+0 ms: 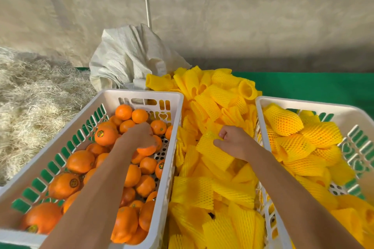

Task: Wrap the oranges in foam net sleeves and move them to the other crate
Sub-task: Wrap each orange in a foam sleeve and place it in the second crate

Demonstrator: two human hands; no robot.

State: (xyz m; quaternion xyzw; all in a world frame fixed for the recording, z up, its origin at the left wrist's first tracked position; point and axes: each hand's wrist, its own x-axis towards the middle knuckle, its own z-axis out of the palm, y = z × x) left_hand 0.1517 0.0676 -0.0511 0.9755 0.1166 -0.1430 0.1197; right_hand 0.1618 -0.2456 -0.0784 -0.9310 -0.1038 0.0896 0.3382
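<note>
A white slotted crate on the left holds several bare oranges. My left hand reaches into it and grips one orange from above. Between the crates lies a heap of yellow foam net sleeves. My right hand pinches one flattened foam net sleeve on top of that heap. A second white crate on the right holds several oranges wrapped in yellow sleeves.
A crumpled white woven sack lies behind the left crate. Dry straw is piled at far left. A green surface runs under the crates, with a grey concrete wall behind.
</note>
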